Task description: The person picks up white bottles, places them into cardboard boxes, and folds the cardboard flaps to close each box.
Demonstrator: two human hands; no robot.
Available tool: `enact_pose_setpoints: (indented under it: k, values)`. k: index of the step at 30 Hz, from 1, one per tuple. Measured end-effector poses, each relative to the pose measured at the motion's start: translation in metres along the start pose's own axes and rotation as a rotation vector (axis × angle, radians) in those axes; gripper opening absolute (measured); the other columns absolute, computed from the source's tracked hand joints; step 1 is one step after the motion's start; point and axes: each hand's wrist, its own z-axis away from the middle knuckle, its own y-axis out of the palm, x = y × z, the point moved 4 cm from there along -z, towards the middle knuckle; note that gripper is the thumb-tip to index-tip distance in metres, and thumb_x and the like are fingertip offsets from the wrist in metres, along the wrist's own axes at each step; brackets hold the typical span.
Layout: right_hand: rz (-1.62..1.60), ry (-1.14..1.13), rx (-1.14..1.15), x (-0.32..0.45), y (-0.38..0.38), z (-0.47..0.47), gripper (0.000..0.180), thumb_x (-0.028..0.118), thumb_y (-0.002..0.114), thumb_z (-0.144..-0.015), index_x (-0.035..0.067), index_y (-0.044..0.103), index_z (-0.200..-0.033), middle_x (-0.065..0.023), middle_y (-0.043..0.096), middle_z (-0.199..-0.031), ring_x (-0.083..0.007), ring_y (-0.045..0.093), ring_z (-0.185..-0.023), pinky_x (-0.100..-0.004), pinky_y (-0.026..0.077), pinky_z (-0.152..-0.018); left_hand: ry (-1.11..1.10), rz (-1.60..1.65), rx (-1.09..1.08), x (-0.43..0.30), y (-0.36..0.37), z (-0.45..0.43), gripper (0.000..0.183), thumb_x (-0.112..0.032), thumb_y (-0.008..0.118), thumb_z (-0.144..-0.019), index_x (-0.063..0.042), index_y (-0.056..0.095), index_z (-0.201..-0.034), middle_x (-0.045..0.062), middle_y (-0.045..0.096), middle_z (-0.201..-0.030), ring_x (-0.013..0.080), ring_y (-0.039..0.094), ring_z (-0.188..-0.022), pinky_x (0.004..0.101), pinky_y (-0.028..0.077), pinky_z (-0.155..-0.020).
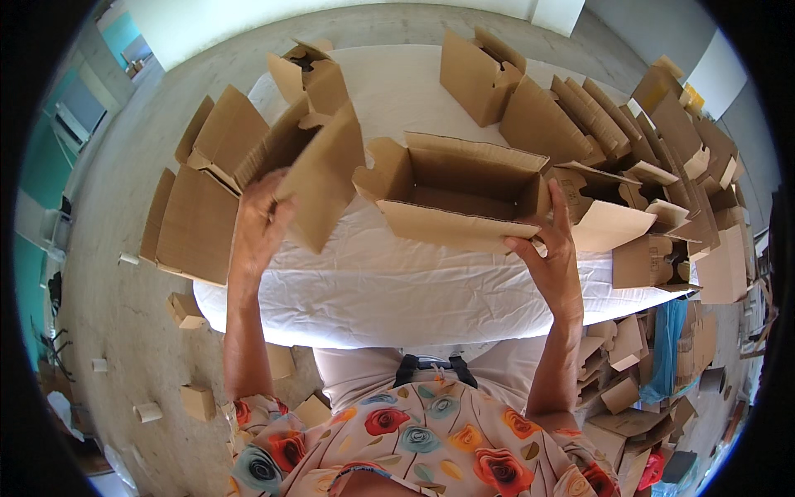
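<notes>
My left hand (262,217) grips the near end of an open-topped corrugated cardboard box (326,177), which stands tilted at the left of the table and is slightly blurred. The fingers hide part of that end. In front of me lies a second open cardboard box (459,220), its hollow inside facing up and showing nothing in it. My right hand (549,248) holds this box by its right end, thumb on the near wall and fingers behind the end panel. Both boxes are over the white cloth-covered table (372,298).
More open boxes (199,220) stand at the table's left edge, with another box (320,77) behind. Many boxes (596,118) crowd the right side. Cardboard pieces (621,348) and a blue plastic bag (667,348) lie below right. Small boxes (197,402) sit on the concrete floor.
</notes>
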Motion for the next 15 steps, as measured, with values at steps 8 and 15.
enact_pose_setpoints:
  k: [8, 15]
  values:
    - [0.333, -0.147, -0.234, 0.035, -0.009, 0.004, 0.06, 0.015, 0.077, -0.07, 0.016, 0.056, -0.126, -0.0152, 0.029, -0.147, -0.0373, 0.011, -0.141, -0.0496, 0.024, -0.11, 0.021, -0.643, 0.122, -0.022, 0.003, 0.012, 0.068, -0.05, 0.07, -0.073, -0.005, 0.055, -0.121, 0.014, 0.052, -0.112, 0.0349, 0.045, -0.11, 0.0417, 0.032, -0.1]
    - [-0.086, -0.433, -0.054, 0.092, 0.028, 0.008, 0.058, -0.006, 0.063, -0.073, 0.009, 0.052, -0.129, -0.0136, 0.033, -0.146, -0.0352, 0.025, -0.138, -0.0466, 0.027, -0.11, 0.29, -0.773, 0.017, -0.057, 0.004, 0.029, 0.061, -0.042, 0.074, -0.063, -0.006, 0.06, -0.11, 0.01, 0.05, -0.1, 0.0298, 0.047, -0.101, 0.0481, 0.036, -0.092]
